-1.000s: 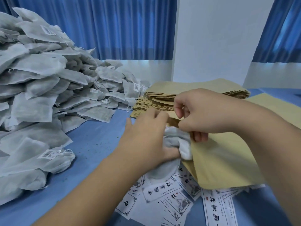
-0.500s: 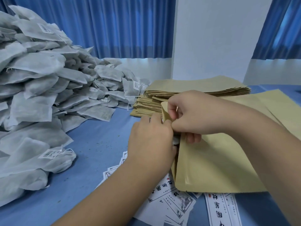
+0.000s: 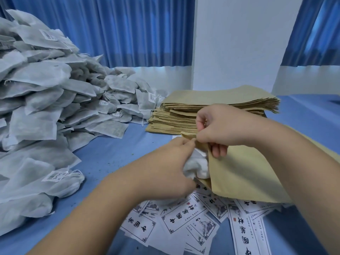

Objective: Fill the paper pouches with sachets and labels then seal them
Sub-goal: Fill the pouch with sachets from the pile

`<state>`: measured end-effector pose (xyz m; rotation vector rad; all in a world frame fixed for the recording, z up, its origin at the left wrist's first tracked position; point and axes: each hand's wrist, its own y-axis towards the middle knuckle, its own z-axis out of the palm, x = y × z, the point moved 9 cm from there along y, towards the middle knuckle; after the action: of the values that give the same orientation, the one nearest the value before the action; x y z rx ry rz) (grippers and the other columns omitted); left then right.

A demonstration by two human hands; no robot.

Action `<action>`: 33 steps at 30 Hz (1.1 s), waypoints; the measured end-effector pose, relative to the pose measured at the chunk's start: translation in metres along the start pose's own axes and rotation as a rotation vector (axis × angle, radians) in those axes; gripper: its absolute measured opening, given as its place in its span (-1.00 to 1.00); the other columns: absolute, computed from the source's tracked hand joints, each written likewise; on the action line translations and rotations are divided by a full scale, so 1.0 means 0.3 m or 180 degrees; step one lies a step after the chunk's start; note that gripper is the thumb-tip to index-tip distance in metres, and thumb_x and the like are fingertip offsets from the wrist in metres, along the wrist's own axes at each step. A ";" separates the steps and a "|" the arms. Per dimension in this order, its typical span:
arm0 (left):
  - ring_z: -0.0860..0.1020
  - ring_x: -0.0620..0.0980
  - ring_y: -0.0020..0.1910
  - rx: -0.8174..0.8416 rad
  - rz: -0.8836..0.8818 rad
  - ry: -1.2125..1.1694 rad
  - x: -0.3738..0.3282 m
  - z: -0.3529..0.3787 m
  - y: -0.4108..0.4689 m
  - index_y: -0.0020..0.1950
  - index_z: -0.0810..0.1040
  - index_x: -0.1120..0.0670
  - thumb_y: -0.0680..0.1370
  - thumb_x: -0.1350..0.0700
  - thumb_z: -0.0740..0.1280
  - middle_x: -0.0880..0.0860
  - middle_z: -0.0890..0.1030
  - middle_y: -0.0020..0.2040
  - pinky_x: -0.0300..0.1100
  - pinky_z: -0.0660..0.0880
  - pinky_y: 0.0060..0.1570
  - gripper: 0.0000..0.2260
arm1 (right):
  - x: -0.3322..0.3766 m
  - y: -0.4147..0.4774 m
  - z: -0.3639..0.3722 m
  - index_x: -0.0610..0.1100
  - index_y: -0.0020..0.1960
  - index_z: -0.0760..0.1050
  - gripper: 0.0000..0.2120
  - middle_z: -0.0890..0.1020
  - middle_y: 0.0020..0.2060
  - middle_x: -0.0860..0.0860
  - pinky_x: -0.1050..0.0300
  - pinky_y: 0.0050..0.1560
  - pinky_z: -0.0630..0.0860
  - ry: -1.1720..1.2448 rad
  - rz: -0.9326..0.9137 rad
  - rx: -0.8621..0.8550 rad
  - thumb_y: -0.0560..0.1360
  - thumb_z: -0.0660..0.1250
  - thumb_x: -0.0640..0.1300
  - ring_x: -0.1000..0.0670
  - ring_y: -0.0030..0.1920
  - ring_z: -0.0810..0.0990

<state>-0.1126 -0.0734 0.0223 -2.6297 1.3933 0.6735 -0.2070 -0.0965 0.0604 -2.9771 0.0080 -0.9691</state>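
Note:
A brown paper pouch lies tilted over the printed labels with its mouth facing left. My right hand pinches the upper lip of the pouch mouth and holds it apart. My left hand grips a white sachet at the mouth; the sachet is bunched and sits partly inside the pouch. The labels are white slips with black characters, scattered on the blue table under the pouch and my left forearm.
A tall heap of white sachets fills the left side. A stack of flat brown pouches lies behind my hands. More brown paper shows at the right edge. A white pillar and blue curtains stand behind the blue table.
Half a second ago the sachet was almost hidden in the pouch; now a bunched part shows at the mouth. The pouch has shifted right and more labels are uncovered.

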 end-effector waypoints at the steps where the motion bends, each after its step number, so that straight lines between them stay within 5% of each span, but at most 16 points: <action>1: 0.41 -0.17 0.06 -0.0037 0.0067 0.0049 0.007 -0.013 0.001 0.12 0.43 -0.03 0.41 0.12 0.29 -0.20 0.39 0.10 -0.27 0.40 0.02 -0.71 | -0.004 0.000 -0.003 -0.20 -0.19 0.37 -0.93 0.57 -0.58 -0.10 0.24 -0.59 0.41 0.0029 0.0003 -0.0004 0.38 0.21 -0.34 -0.02 -0.59 0.54; 4: 0.48 -0.12 0.04 -0.0220 0.0345 0.0171 0.017 -0.044 0.009 0.15 0.55 0.19 0.43 0.22 0.32 0.01 0.55 0.11 -0.23 0.42 0.00 -0.71 | -0.007 0.000 -0.002 -0.21 -0.18 0.37 -0.92 0.58 -0.57 -0.11 0.25 -0.59 0.40 0.0087 -0.0014 0.0053 0.36 0.21 -0.35 -0.02 -0.59 0.54; 8: 0.42 -0.32 0.15 -0.0271 0.0433 -0.0115 0.041 -0.053 0.008 0.29 0.53 -0.11 0.50 0.12 0.40 -0.21 0.50 0.21 -0.55 0.28 -0.03 -0.63 | 0.004 0.002 0.006 -0.20 -0.18 0.36 -0.91 0.57 -0.56 -0.10 0.23 -0.58 0.40 0.0100 -0.0089 0.0103 0.35 0.21 -0.34 -0.04 -0.56 0.57; 13: 0.38 -0.31 0.26 -0.0264 0.0257 -0.0414 0.063 -0.047 0.010 0.36 0.39 -0.19 0.53 0.11 0.35 -0.22 0.49 0.25 -0.32 0.29 0.26 -0.57 | 0.023 -0.002 0.004 -0.20 -0.17 0.37 -0.91 0.58 -0.53 -0.11 0.21 -0.55 0.43 0.0122 -0.0192 0.0104 0.36 0.25 -0.31 -0.09 -0.51 0.60; 21: 0.50 -0.13 -0.05 -0.1084 -0.0032 0.0228 0.012 -0.141 -0.012 -0.02 0.59 -0.06 0.34 -0.03 0.19 -0.08 0.60 -0.11 -0.07 0.47 -0.06 -0.71 | 0.060 -0.019 0.011 -0.17 -0.19 0.37 -0.89 0.59 -0.52 -0.11 0.23 -0.56 0.42 -0.0023 -0.0301 0.0064 0.36 0.26 -0.32 -0.06 -0.53 0.59; 25: 0.51 -0.17 -0.15 -0.1382 -0.0322 -0.0002 0.021 -0.170 -0.031 -0.08 0.60 -0.07 0.29 -0.06 0.19 -0.11 0.61 -0.23 -0.21 0.45 -0.20 -0.70 | 0.083 -0.035 0.006 -0.16 -0.18 0.38 -0.87 0.58 -0.50 -0.11 0.23 -0.57 0.41 -0.0030 -0.0425 0.0101 0.36 0.30 -0.33 -0.03 -0.54 0.58; 28: 0.50 -0.18 -0.15 -0.1149 -0.0283 -0.0025 0.014 -0.166 -0.027 -0.07 0.61 -0.10 0.29 -0.03 0.20 -0.11 0.60 -0.21 -0.24 0.43 -0.22 -0.70 | 0.089 -0.049 -0.010 -0.17 -0.16 0.39 -0.87 0.59 -0.47 -0.13 0.24 -0.57 0.38 0.0047 -0.0473 0.0088 0.34 0.26 -0.33 0.00 -0.55 0.56; 31: 0.47 -0.16 -0.01 -0.0787 -0.0267 0.0623 0.014 -0.153 -0.025 0.09 0.58 -0.24 0.34 -0.04 0.23 -0.15 0.55 -0.02 -0.15 0.47 -0.06 -0.65 | 0.091 -0.056 -0.016 -0.18 -0.17 0.37 -0.88 0.58 -0.52 -0.06 0.26 -0.57 0.38 0.0174 -0.0475 0.0088 0.34 0.24 -0.34 0.01 -0.56 0.56; 33: 0.47 -0.13 -0.03 -0.0690 -0.0364 0.1214 0.021 -0.143 -0.030 0.11 0.55 -0.25 0.42 -0.03 0.26 -0.15 0.50 0.03 -0.13 0.49 -0.13 -0.71 | 0.096 -0.056 -0.009 -0.18 -0.19 0.37 -0.88 0.56 -0.55 -0.03 0.28 -0.59 0.36 0.0256 -0.0460 0.0118 0.34 0.24 -0.35 0.02 -0.59 0.55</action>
<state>-0.0879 -0.0850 0.0571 -3.1097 1.2986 0.3361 -0.1853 -0.0801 0.0797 -2.9367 -0.2249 -1.0901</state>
